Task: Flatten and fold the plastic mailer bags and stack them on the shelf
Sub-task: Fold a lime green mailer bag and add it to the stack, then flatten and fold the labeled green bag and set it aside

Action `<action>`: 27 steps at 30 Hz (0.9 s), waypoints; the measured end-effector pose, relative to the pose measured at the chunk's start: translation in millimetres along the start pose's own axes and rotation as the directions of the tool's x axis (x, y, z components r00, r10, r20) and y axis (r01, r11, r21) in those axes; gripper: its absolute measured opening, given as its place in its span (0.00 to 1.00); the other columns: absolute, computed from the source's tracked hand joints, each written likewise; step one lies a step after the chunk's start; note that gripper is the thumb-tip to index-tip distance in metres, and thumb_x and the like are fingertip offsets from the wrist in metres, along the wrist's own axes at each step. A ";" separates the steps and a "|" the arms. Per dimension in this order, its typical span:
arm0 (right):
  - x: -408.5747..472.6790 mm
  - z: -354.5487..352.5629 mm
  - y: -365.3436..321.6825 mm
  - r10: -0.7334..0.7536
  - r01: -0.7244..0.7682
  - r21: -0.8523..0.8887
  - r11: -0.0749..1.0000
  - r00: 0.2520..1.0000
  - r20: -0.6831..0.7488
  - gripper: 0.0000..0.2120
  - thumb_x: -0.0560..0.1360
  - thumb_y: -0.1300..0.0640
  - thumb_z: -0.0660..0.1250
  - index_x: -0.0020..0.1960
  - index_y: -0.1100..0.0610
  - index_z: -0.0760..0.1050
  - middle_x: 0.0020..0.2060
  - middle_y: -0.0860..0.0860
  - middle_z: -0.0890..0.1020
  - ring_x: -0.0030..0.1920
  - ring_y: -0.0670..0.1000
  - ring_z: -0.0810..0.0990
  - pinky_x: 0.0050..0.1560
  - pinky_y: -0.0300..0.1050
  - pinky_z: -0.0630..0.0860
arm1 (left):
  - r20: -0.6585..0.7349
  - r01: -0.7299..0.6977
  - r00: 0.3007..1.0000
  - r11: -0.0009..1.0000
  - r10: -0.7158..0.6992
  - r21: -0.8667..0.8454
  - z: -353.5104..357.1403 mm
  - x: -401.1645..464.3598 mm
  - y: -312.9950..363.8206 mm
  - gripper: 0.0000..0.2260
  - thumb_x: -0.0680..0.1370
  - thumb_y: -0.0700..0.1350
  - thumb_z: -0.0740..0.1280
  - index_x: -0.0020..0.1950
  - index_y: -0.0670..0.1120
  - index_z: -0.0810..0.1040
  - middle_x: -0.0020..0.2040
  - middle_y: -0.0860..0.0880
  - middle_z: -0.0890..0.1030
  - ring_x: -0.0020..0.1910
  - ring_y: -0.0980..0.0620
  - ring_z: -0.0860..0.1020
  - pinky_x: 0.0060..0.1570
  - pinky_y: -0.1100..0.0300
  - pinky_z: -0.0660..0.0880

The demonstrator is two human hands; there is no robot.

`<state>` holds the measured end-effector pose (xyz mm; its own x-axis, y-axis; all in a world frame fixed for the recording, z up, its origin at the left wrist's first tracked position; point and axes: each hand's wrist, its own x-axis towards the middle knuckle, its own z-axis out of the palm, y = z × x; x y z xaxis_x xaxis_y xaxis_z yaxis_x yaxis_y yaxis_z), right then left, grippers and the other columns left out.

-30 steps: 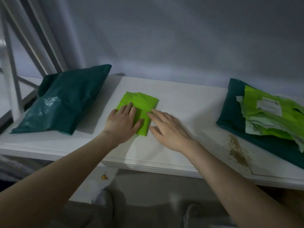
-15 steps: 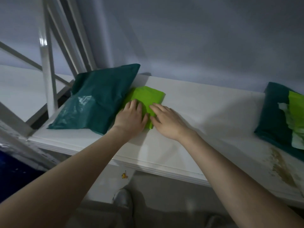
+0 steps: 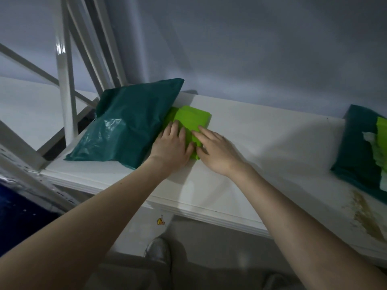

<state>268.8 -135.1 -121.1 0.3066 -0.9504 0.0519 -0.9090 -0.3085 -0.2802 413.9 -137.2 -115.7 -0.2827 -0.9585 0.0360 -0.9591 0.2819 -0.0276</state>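
On the white shelf board (image 3: 261, 155), the puffy dark teal plastic mailer bag (image 3: 127, 126) lies left, and the folded bright green plastic mailer (image 3: 191, 120) touches its right edge. The left hand (image 3: 170, 146) and right hand (image 3: 215, 151) press it flat, fingers straight and apart. Best to keep the palms low, so the fold cannot spring open.

On the shelf (image 3: 261, 155): folded bag (image 3: 191, 120) just right of stuffed mailer (image 3: 129, 126); bag pile (image 3: 364, 151) far right; hands on the folded bag
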 end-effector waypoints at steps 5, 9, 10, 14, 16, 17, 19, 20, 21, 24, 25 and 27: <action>-9.8 -12.7 5.0 0.032 -0.031 0.019 0.999 0.997 -0.073 0.24 0.79 0.52 0.55 0.75 0.52 0.58 0.75 0.49 0.59 0.74 0.51 0.60 0.71 0.52 0.60 | -0.063 -0.091 0.994 0.993 0.087 -0.069 -15.0 -0.9 5.7 0.25 0.81 0.54 0.48 0.76 0.43 0.54 0.77 0.44 0.52 0.76 0.46 0.49 0.75 0.51 0.48; -28.6 -31.9 25.3 0.094 -0.092 0.022 0.995 0.989 -0.113 0.24 0.79 0.53 0.56 0.74 0.53 0.59 0.75 0.49 0.59 0.74 0.50 0.59 0.72 0.50 0.58 | -0.132 -0.166 0.980 0.980 0.151 -0.109 -30.2 3.5 22.2 0.25 0.81 0.54 0.49 0.77 0.47 0.53 0.78 0.47 0.51 0.77 0.48 0.47 0.75 0.53 0.45; -35.1 -38.2 31.8 0.113 -0.109 0.033 0.993 0.984 -0.135 0.24 0.79 0.53 0.56 0.74 0.54 0.59 0.75 0.49 0.59 0.74 0.50 0.59 0.72 0.50 0.57 | -0.150 -0.175 0.976 0.976 0.156 -0.127 -33.7 5.1 28.5 0.24 0.81 0.54 0.48 0.77 0.47 0.54 0.78 0.48 0.51 0.77 0.49 0.46 0.75 0.53 0.45; -68.1 -67.4 59.1 0.200 -0.179 0.104 0.978 0.949 -0.244 0.23 0.79 0.55 0.57 0.73 0.54 0.61 0.74 0.49 0.61 0.74 0.49 0.59 0.73 0.48 0.56 | -0.233 -0.223 0.957 0.955 0.176 -0.197 -48.0 12.3 61.5 0.24 0.81 0.55 0.49 0.76 0.49 0.56 0.77 0.50 0.53 0.77 0.51 0.45 0.74 0.52 0.43; -87.4 -82.5 73.8 0.254 -0.229 0.122 0.966 0.927 -0.276 0.23 0.79 0.55 0.57 0.74 0.53 0.61 0.74 0.48 0.61 0.74 0.48 0.58 0.74 0.47 0.55 | -0.254 -0.252 0.948 0.940 0.191 -0.231 -53.3 15.1 82.0 0.23 0.81 0.54 0.49 0.75 0.49 0.57 0.77 0.50 0.53 0.77 0.51 0.45 0.74 0.52 0.42; -97.3 -90.3 81.3 0.277 -0.251 0.124 0.960 0.915 -0.293 0.23 0.80 0.55 0.57 0.74 0.53 0.61 0.74 0.48 0.61 0.74 0.48 0.58 0.74 0.47 0.55 | -0.261 -0.265 0.945 0.930 0.198 -0.254 -55.4 15.9 93.9 0.23 0.81 0.54 0.50 0.75 0.49 0.58 0.77 0.50 0.54 0.77 0.52 0.45 0.74 0.52 0.42; -115.0 -104.3 95.2 0.322 -0.287 0.148 0.946 0.884 -0.339 0.23 0.79 0.56 0.57 0.73 0.55 0.61 0.74 0.50 0.62 0.73 0.49 0.60 0.73 0.45 0.56 | -0.271 -0.294 0.938 0.909 0.215 -0.296 -57.5 16.7 117.3 0.23 0.81 0.54 0.51 0.75 0.49 0.59 0.77 0.51 0.55 0.77 0.52 0.45 0.73 0.52 0.42; -124.5 -111.4 102.9 0.347 -0.305 0.168 0.937 0.864 -0.365 0.22 0.79 0.56 0.57 0.73 0.55 0.62 0.74 0.51 0.62 0.73 0.50 0.61 0.72 0.45 0.56 | -0.277 -0.313 0.933 0.897 0.229 -0.311 -58.3 16.5 129.6 0.23 0.81 0.54 0.51 0.75 0.49 0.59 0.77 0.51 0.55 0.77 0.52 0.46 0.73 0.52 0.42; -134.5 -118.4 111.4 0.372 -0.323 0.187 0.928 0.841 -0.393 0.22 0.79 0.57 0.58 0.73 0.56 0.62 0.73 0.51 0.63 0.73 0.50 0.61 0.71 0.44 0.57 | -0.280 -0.333 0.928 0.884 0.246 -0.327 -59.3 16.4 142.2 0.23 0.81 0.54 0.51 0.75 0.49 0.60 0.77 0.51 0.56 0.77 0.52 0.46 0.73 0.52 0.42; -165.2 -137.1 138.3 0.446 -0.387 0.220 0.895 0.771 -0.455 0.23 0.79 0.57 0.59 0.73 0.55 0.61 0.72 0.51 0.65 0.72 0.51 0.62 0.70 0.45 0.60 | -0.269 -0.398 0.911 0.839 0.313 -0.371 -61.9 14.5 176.9 0.22 0.81 0.53 0.51 0.75 0.49 0.60 0.77 0.51 0.56 0.76 0.53 0.46 0.73 0.53 0.42; -175.8 -142.1 147.9 0.476 -0.421 0.224 0.879 0.745 -0.468 0.23 0.79 0.58 0.59 0.73 0.55 0.61 0.72 0.52 0.65 0.71 0.52 0.63 0.69 0.46 0.61 | -0.258 -0.415 0.906 0.825 0.336 -0.384 -62.3 14.0 187.5 0.22 0.81 0.53 0.51 0.75 0.50 0.59 0.77 0.51 0.56 0.76 0.53 0.46 0.73 0.53 0.42; -197.1 -148.5 167.5 0.536 -0.495 0.224 0.840 0.693 -0.481 0.25 0.78 0.59 0.61 0.73 0.55 0.61 0.71 0.53 0.66 0.70 0.53 0.64 0.67 0.48 0.64 | -0.231 -0.439 0.898 0.801 0.374 -0.408 -61.9 11.7 208.2 0.22 0.81 0.53 0.51 0.75 0.50 0.58 0.77 0.51 0.56 0.76 0.52 0.47 0.74 0.53 0.43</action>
<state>14.2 -5.2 -35.9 -0.4108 -0.8433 0.3467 -0.8520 0.2196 -0.4753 209.9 -87.1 -59.3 -0.6165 -0.7456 0.2532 -0.6505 0.6634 0.3698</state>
